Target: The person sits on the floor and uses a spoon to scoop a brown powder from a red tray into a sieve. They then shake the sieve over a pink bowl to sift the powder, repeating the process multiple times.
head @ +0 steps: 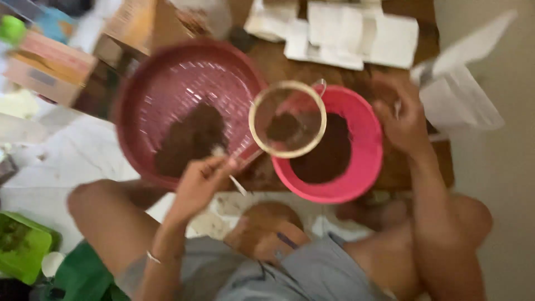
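Observation:
My left hand (202, 181) grips the handle of a round sieve (287, 119) and holds it over a pink bowl (365, 150). Brown powder lies in the sieve mesh and inside the bowl. My right hand (402, 118) rests at the bowl's far right rim with fingers bent; blur hides whether anything is in it. To the left stands a large dark red perforated basket (167, 89) with a heap of brown powder in it. The whole view is blurred.
White papers (345, 33) lie at the top of the wooden board. A cardboard box (50, 64) sits at the upper left, a green container (22, 248) at the lower left. A white plastic sheet (462, 95) is at the right. My bent knees frame the bowls.

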